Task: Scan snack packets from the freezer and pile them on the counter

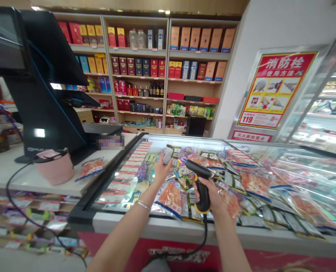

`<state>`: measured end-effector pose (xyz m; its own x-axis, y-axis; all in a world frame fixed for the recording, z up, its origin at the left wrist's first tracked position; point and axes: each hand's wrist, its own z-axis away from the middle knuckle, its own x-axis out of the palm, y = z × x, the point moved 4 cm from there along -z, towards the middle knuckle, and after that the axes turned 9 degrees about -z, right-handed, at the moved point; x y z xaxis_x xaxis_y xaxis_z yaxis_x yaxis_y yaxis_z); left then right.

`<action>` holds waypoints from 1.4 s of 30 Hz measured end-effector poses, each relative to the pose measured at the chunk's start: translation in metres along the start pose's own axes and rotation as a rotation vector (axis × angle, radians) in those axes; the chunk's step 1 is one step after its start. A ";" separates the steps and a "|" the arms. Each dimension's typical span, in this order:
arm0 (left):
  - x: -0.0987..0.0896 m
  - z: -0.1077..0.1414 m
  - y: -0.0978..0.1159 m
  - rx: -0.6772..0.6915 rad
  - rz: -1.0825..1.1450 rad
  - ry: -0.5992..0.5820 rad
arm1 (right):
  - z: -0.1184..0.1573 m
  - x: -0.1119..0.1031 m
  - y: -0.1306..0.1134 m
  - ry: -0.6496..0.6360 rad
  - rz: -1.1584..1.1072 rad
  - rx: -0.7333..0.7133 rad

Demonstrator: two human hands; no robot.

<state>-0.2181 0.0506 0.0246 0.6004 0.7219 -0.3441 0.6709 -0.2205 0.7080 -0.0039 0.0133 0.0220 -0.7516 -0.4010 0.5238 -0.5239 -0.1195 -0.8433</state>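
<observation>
**A:** What's in the left grip?

**B:** A small silver-and-olive snack packet, pinched tightly between thumb and fingers of the bare left hand, above the black-framed glass freezer chest.

**A:** And the right grip?

**B:** The bare right hand is closed firmly round the handle of a black-and-yellow handheld barcode scanner. Its head tilts up, near the packet but not touching it, and a thin black cable drops from its base.

**A:** What's below them?

**B:** Shiny orange-and-blue bagged snacks spread across the chest.

**A:** Anything to the left?

**B:** A white desk carries a black checkout terminal, a round pink pot and one orange bagged snack.

**A:** Further back?

**B:** Tall wooden shelves packed with red, blue and tan boxes.
</observation>
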 end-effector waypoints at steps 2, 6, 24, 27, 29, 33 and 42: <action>0.000 0.001 -0.001 -0.013 -0.020 -0.013 | 0.001 -0.002 -0.002 0.016 -0.021 -0.017; -0.001 0.005 -0.004 -0.051 -0.020 -0.010 | 0.001 -0.002 -0.001 0.034 -0.026 -0.001; 0.014 0.013 0.009 0.018 0.177 -0.048 | -0.004 -0.014 0.004 0.073 -0.078 0.045; 0.007 0.013 0.006 -0.032 0.190 -0.056 | -0.002 -0.012 0.002 0.065 -0.091 0.029; 0.001 0.014 0.004 -0.078 0.183 -0.032 | 0.000 -0.011 0.001 0.065 -0.096 0.014; -0.004 0.014 0.002 -0.061 0.190 -0.028 | 0.001 -0.009 0.000 0.055 -0.091 -0.001; 0.001 0.013 0.003 0.023 0.130 -0.075 | 0.000 -0.006 0.001 0.007 -0.141 -0.016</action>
<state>-0.2097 0.0419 0.0188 0.7130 0.6353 -0.2967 0.5950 -0.3244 0.7353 0.0004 0.0162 0.0184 -0.6726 -0.3749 0.6379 -0.6311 -0.1594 -0.7591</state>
